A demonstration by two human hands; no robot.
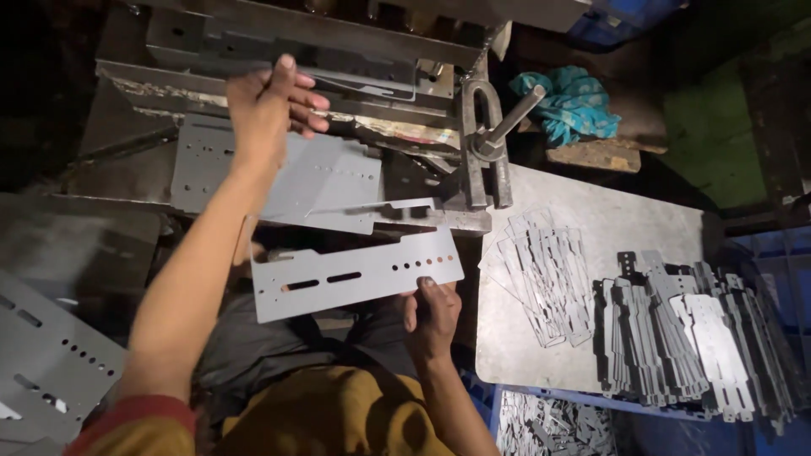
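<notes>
My right hand (432,317) grips the lower right edge of a grey punched sheet-metal plate (355,274) with slots and small round holes, held flat above my lap. My left hand (269,105) is raised near the press bed, fingers curled loosely, resting on or just above a second, larger punched plate (325,181) lying on the machine; whether it grips that plate is unclear. My left forearm crosses over the left end of the held plate.
A steel press frame (338,38) with a clamp and lever (494,135) stands ahead. To the right, a metal tabletop (608,215) carries fanned stacks of small stamped strips (545,274) and darker ones (693,338). More plates (51,359) lie at left; a teal cloth (570,101) sits behind.
</notes>
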